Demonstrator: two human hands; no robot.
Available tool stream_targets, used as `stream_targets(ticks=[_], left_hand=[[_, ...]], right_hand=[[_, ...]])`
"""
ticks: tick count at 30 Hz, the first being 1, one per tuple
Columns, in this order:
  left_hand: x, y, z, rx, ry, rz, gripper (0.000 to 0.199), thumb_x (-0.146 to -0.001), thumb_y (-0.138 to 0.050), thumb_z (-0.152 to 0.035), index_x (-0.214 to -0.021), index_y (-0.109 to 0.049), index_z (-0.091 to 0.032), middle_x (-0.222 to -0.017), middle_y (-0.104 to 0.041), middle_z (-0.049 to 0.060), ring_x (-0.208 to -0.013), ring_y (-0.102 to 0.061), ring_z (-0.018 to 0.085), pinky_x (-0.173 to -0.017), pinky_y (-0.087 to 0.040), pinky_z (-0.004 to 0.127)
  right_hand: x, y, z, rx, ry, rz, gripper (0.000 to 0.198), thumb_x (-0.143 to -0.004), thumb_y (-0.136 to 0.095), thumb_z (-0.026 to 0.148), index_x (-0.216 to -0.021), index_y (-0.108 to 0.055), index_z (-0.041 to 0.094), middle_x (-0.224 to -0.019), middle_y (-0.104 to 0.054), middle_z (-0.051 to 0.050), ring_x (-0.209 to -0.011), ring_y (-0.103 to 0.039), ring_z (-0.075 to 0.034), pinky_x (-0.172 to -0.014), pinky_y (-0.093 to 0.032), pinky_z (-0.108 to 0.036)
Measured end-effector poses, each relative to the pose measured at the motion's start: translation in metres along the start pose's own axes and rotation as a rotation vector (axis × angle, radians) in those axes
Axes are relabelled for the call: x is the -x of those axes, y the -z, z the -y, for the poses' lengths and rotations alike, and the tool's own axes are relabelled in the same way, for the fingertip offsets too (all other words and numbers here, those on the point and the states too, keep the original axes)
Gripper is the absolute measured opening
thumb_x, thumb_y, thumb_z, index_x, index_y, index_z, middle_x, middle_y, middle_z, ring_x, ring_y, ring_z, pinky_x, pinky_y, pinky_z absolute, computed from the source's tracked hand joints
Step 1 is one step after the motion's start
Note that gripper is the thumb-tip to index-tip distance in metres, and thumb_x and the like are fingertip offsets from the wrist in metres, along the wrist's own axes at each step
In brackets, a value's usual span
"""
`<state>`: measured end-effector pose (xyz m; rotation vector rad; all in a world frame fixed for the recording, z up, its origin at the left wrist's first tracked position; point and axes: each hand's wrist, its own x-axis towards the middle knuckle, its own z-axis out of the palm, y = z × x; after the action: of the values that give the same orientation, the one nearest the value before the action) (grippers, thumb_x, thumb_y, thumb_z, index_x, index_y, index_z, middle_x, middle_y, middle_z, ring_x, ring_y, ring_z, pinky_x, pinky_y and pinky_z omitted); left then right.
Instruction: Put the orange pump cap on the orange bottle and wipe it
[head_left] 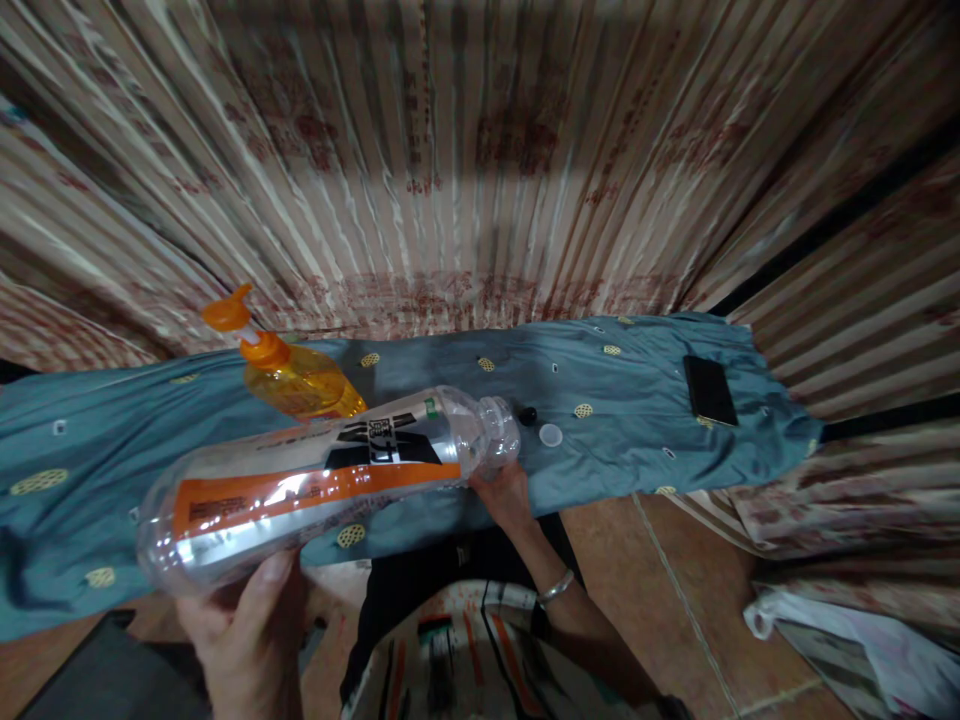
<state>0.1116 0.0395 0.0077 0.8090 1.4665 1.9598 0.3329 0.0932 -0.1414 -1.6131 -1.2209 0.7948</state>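
Note:
A large clear plastic bottle (300, 480) with a silver, orange and black label lies nearly level in front of me, its neck pointing right. My left hand (244, 610) grips it near the base, thumb on the near side. Under the neck, my right hand (506, 495) holds the mouth end; its fingers are mostly hidden behind the clear plastic. No liquid shows inside the bottle. Just beyond the neck, a small black round piece (528, 415) and a white round cap (551, 434) lie on the cloth. Behind the bottle stands a pump bottle (304, 380) of orange liquid with an orange pump head.
A teal cloth (637, 440) with yellow pineapple prints covers the narrow table. Toward its right end lies a black phone (709, 390). Pleated, patterned curtains (480, 180) hang behind and at the sides. A white plastic bag (847, 640) is at the lower right.

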Motion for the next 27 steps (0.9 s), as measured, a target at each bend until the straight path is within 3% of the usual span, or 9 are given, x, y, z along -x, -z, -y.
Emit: stream_targets(ticks=[2,4,7,10,13,16,19,23,27], left_hand=[[-0.001,-0.003,-0.002,0.034,0.001,-0.017,0.066,-0.050,-0.099,-0.036,-0.111,-0.077,-0.029,-0.088,-0.071,-0.002,-0.080,-0.067,0.015,-0.084,-0.061,0.025],[-0.001,-0.007,-0.005,0.047,-0.007,-0.031,0.068,-0.046,-0.100,-0.036,-0.110,-0.077,-0.030,-0.093,-0.073,-0.001,-0.080,-0.066,0.015,-0.081,-0.061,0.024],[-0.002,-0.010,-0.008,0.041,-0.016,-0.036,0.067,-0.044,-0.098,-0.039,-0.107,-0.077,-0.029,-0.098,-0.075,0.003,-0.085,-0.070,0.022,-0.093,-0.063,0.037],[-0.001,-0.010,-0.008,0.035,-0.009,-0.012,0.055,-0.047,-0.098,-0.039,-0.096,-0.078,-0.026,-0.095,-0.076,0.006,-0.100,-0.073,0.030,-0.109,-0.057,0.051],[-0.001,-0.011,-0.008,0.036,0.002,0.000,0.044,-0.050,-0.097,-0.038,-0.087,-0.077,-0.026,-0.099,-0.076,0.006,-0.112,-0.071,0.032,-0.116,-0.052,0.051],[-0.003,-0.013,-0.007,0.045,-0.011,-0.008,0.044,-0.047,-0.097,-0.040,-0.083,-0.077,-0.025,-0.093,-0.077,0.006,-0.108,-0.073,0.033,-0.116,-0.052,0.056],[-0.007,-0.015,-0.008,0.051,-0.004,-0.001,0.047,-0.044,-0.097,-0.041,-0.085,-0.077,-0.027,-0.087,-0.076,0.006,-0.105,-0.073,0.037,-0.116,-0.049,0.064],[-0.011,-0.015,-0.007,0.043,0.041,0.013,0.050,-0.045,-0.097,-0.043,-0.089,-0.078,-0.030,-0.093,-0.076,0.005,-0.115,-0.069,0.039,-0.122,-0.040,0.070],[-0.013,-0.013,-0.004,0.049,0.050,0.014,0.050,-0.044,-0.097,-0.041,-0.089,-0.078,-0.031,-0.100,-0.076,0.005,-0.124,-0.065,0.038,-0.125,-0.037,0.066]], right_hand=[[0.000,0.000,0.000,0.003,0.000,0.006,0.047,-0.075,-0.079,0.038,-0.116,-0.066,0.019,-0.106,-0.078,-0.014,-0.101,-0.076,-0.034,-0.089,-0.065,-0.052],[0.000,0.000,0.000,-0.002,0.004,0.009,0.048,-0.075,-0.079,0.038,-0.117,-0.066,0.018,-0.107,-0.079,-0.015,-0.101,-0.076,-0.035,-0.090,-0.065,-0.054],[0.000,0.001,0.000,-0.017,0.015,0.013,0.049,-0.076,-0.078,0.037,-0.119,-0.065,0.018,-0.109,-0.079,-0.016,-0.101,-0.076,-0.035,-0.093,-0.064,-0.056],[0.000,0.002,0.000,-0.018,0.013,0.026,0.048,-0.077,-0.076,0.037,-0.120,-0.065,0.018,-0.108,-0.079,-0.015,-0.102,-0.076,-0.034,-0.093,-0.064,-0.056],[0.000,0.002,-0.001,-0.016,0.001,0.031,0.044,-0.077,-0.076,0.037,-0.116,-0.067,0.019,-0.106,-0.079,-0.013,-0.102,-0.076,-0.034,-0.092,-0.064,-0.055],[0.000,0.002,-0.002,-0.007,0.001,0.020,0.043,-0.076,-0.076,0.036,-0.114,-0.067,0.019,-0.105,-0.079,-0.013,-0.100,-0.076,-0.033,-0.090,-0.065,-0.056],[-0.001,0.002,-0.002,0.015,0.018,0.006,0.047,-0.075,-0.077,0.035,-0.118,-0.067,0.020,-0.106,-0.079,-0.013,-0.100,-0.076,-0.034,-0.090,-0.065,-0.057],[-0.001,0.001,-0.002,0.006,0.023,0.002,0.044,-0.076,-0.076,0.035,-0.117,-0.068,0.022,-0.107,-0.079,-0.013,-0.099,-0.077,-0.035,-0.088,-0.066,-0.057],[0.000,0.000,-0.002,0.006,0.033,-0.025,0.045,-0.075,-0.075,0.035,-0.116,-0.067,0.020,-0.108,-0.079,-0.015,-0.100,-0.077,-0.036,-0.089,-0.065,-0.059]])
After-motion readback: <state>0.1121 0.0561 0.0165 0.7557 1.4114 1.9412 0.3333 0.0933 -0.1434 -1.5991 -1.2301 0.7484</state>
